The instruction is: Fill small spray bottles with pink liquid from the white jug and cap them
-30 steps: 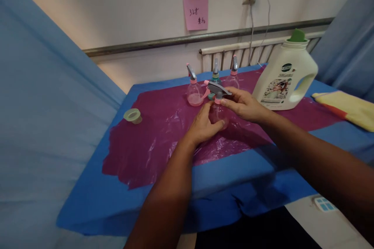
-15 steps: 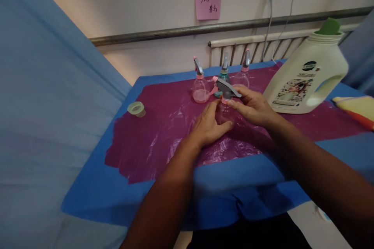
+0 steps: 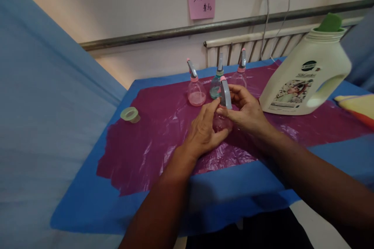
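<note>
A small clear spray bottle (image 3: 222, 121) stands on the magenta plastic sheet (image 3: 152, 144). My left hand (image 3: 203, 130) is wrapped round its round body. My right hand (image 3: 247, 111) grips its grey trigger head (image 3: 225, 92) and pink collar from the right. Behind them stand three more small spray bottles: one with pink liquid (image 3: 195, 92), one with teal liquid (image 3: 216, 83), and a clear one (image 3: 240, 74).
A big white detergent jug (image 3: 306, 78) with its green cap tilted open stands at the right. A pale green cap (image 3: 130, 114) lies at the left on the blue table cover (image 3: 96, 198). Yellow and red cloth (image 3: 358, 109) lies far right. A radiator and a pink note are on the wall.
The grey trigger head has turned from pointing sideways to facing me, with my right hand turning it. My left hand kept hold of the bottle body.
</note>
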`<state>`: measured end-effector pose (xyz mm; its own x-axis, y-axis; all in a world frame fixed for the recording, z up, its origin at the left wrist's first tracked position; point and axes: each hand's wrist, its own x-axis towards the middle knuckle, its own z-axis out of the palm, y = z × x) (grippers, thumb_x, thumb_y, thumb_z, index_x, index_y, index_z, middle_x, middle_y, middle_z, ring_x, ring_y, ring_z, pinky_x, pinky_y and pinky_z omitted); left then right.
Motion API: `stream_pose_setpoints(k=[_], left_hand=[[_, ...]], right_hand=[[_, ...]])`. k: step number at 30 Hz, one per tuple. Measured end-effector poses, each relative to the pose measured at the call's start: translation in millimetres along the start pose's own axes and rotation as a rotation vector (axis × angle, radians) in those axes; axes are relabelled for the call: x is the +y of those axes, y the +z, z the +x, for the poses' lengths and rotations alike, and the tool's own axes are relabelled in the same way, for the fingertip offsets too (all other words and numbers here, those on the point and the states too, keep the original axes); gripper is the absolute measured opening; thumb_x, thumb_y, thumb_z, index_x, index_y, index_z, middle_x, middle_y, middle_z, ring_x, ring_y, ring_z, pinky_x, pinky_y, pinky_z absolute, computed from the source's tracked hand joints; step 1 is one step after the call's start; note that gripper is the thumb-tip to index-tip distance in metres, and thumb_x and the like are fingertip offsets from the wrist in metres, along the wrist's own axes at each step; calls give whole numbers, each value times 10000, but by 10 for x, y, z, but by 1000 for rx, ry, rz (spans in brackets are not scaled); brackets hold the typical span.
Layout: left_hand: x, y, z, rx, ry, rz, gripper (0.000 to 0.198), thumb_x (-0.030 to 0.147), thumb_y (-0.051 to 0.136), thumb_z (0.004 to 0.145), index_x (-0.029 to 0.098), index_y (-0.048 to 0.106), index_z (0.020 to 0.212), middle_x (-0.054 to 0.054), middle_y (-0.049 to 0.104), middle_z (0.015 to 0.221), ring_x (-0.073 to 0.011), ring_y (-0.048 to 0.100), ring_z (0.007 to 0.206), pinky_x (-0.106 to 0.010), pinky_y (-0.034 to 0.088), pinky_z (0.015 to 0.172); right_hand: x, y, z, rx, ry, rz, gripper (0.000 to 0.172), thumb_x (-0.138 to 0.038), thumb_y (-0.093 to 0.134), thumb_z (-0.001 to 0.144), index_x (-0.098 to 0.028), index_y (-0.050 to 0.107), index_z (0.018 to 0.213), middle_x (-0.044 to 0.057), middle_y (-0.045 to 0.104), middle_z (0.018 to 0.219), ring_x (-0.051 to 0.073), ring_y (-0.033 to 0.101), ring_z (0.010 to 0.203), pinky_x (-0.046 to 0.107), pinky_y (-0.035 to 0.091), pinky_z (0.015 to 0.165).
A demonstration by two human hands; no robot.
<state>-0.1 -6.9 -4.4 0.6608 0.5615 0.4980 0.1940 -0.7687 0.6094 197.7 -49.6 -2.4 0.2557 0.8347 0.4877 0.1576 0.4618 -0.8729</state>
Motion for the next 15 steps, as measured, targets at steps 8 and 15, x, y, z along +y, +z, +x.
stream_pose_setpoints(k=[8, 15], left_hand=[[5, -5, -5, -7, 5, 39, 972, 309, 869, 952, 347, 348, 1771, -128, 601, 1702, -384, 667, 1509, -552, 600, 1226], [-37, 18, -26, 6, 21, 50, 1049, 289, 865, 942, 374, 282, 1810, -120, 563, 1744, -389, 649, 1530, -552, 604, 1220]], right_hand=[[-127, 19, -108, -26, -52, -26, 781, -461, 921, 954, -385, 554, 1639, 73, 769, 1476, 290, 739, 1386, 578, 553, 1293], [-152, -25, -154, -43, -8, -3, 660, -447, 829, 1026, -415, 598, 1644, 55, 727, 1582, 294, 737, 1413, 615, 568, 1296]])
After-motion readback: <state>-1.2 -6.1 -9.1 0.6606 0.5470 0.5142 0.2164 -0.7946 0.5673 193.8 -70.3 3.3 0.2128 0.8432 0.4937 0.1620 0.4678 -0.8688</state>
